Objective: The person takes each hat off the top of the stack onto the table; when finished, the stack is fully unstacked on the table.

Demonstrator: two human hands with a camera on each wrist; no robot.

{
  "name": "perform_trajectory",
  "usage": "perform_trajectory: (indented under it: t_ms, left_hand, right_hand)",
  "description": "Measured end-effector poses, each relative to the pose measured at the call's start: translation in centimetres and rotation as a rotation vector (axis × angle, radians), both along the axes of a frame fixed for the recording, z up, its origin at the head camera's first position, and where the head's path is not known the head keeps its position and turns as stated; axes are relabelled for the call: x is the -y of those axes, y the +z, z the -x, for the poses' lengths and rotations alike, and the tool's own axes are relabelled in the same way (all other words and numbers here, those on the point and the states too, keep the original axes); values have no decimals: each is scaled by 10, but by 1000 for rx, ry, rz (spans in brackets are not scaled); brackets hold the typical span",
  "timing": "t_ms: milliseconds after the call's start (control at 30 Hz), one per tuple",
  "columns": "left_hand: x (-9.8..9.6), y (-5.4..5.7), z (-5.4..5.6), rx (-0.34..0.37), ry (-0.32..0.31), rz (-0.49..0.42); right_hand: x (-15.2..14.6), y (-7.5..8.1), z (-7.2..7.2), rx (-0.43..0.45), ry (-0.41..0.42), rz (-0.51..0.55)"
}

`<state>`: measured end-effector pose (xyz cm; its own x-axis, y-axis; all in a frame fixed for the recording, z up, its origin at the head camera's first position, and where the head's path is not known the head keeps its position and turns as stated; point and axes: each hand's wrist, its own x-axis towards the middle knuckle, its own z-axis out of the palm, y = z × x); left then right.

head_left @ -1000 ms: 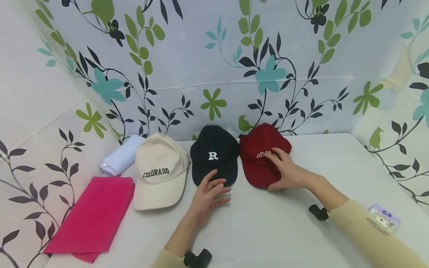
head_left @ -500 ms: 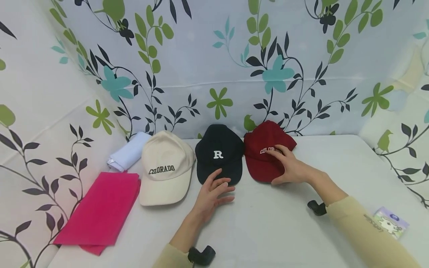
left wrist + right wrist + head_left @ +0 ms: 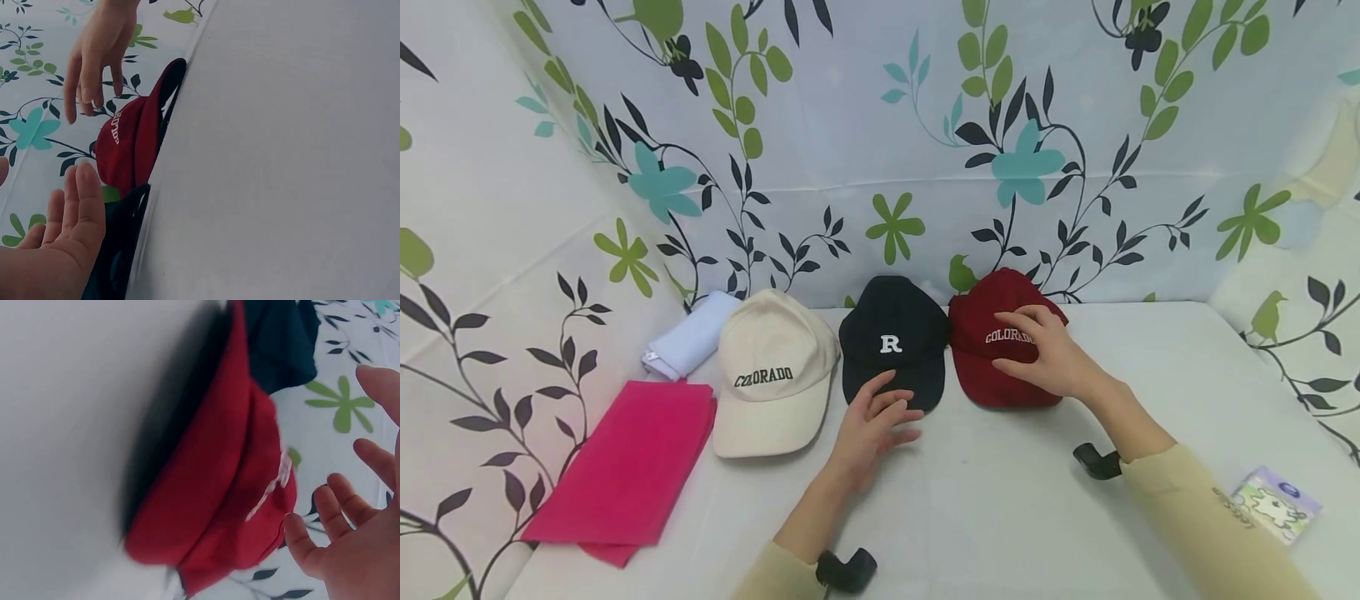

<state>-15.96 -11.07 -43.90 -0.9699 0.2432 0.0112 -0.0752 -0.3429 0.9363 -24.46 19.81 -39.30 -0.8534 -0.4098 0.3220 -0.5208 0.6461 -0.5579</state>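
Note:
Three baseball caps sit in a row at the back of the white table. The cream cap [image 3: 775, 375] with dark COLORADO lettering is leftmost, the black cap [image 3: 895, 325] with a white R is in the middle, and the dark red cap [image 3: 1000, 375] with white COLORADO lettering is on the right. My right hand [image 3: 1048, 350] hovers over the red cap, fingers relaxed and apart from it in the right wrist view. My left hand [image 3: 872, 429] hangs in front of the black cap's brim with loose fingers, holding nothing.
A folded bright pink cloth [image 3: 625, 458] lies at the left, with a rolled light blue cloth [image 3: 692, 333] behind it. A small purple and green packet [image 3: 1276, 504] lies at the right beside my sleeve. A patterned curtain [image 3: 820, 150] stands behind the table.
My right hand has lifted off the red cap's brim and crown and now floats above it. My left hand stays in nearly the same place. The head view has shifted slightly.

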Motion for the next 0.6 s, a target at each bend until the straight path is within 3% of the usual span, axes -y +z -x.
perform_trajectory:
  t_ms: [267,600]
  left_hand:
    - [19,12,-10,-64,53,84]
    - [57,24,-28,-78,168,125]
  right_hand:
    - [34,5,3,18,41,77]
    - [80,12,12,58,125,185]
